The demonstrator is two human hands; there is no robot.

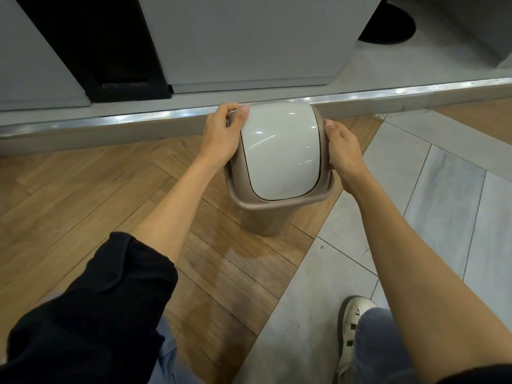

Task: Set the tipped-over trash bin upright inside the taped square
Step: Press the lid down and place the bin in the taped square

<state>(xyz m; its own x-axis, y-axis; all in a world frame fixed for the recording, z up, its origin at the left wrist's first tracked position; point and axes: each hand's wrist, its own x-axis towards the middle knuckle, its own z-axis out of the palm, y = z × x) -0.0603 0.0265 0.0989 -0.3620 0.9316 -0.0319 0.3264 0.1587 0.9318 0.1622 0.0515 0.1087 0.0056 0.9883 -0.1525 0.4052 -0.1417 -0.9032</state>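
both hands on the trash bin [261,220] now, and it stands upright on the wood floor [83,195], close to the metal threshold strip [388,95] at the far side. left hand [219,137] clasps the left rim, fingers [231,108] curled over the far corner, thumb by the white swing lid [279,151]. right hand [345,151] grips the right rim. grey tiles [443,195] lie right; no taped square visible.

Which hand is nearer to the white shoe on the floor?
The right hand. It grips the bin's right rim, on the same side as the shoe, which is below it in the picture. The left hand grips the left rim, across the bin.
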